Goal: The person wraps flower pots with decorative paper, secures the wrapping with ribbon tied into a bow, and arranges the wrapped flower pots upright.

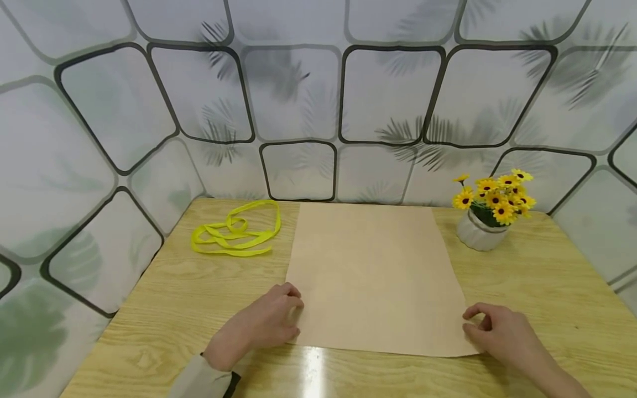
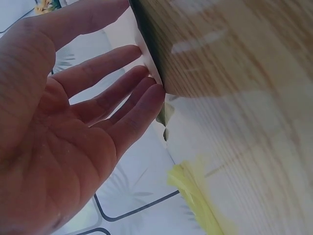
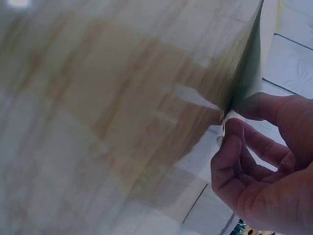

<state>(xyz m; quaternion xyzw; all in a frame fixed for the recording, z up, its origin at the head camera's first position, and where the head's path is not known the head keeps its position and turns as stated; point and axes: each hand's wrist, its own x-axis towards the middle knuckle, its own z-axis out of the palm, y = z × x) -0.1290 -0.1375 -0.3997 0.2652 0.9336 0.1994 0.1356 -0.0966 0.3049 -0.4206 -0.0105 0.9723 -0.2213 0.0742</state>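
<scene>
A large square sheet of light brown kraft paper (image 1: 375, 276) lies on the wooden table, its front edge facing me. At its left edge, near the front left corner, my left hand (image 1: 271, 318) touches it with thumb and fingers spread apart. Those fingers (image 2: 134, 115) reach fairly straight to the paper's edge in the left wrist view. On the other side, my right hand (image 1: 502, 334) pinches the right edge close to the front corner. The thumb (image 3: 259, 105) and curled forefinger meet at the paper's edge in the right wrist view.
A loosely coiled yellow ribbon (image 1: 239, 235) lies at the back left of the wooden table (image 1: 214, 287). At the back right stands a white pot (image 1: 481, 232) of yellow artificial flowers (image 1: 500, 199). Patterned wall covering (image 1: 298, 99) rises behind the table.
</scene>
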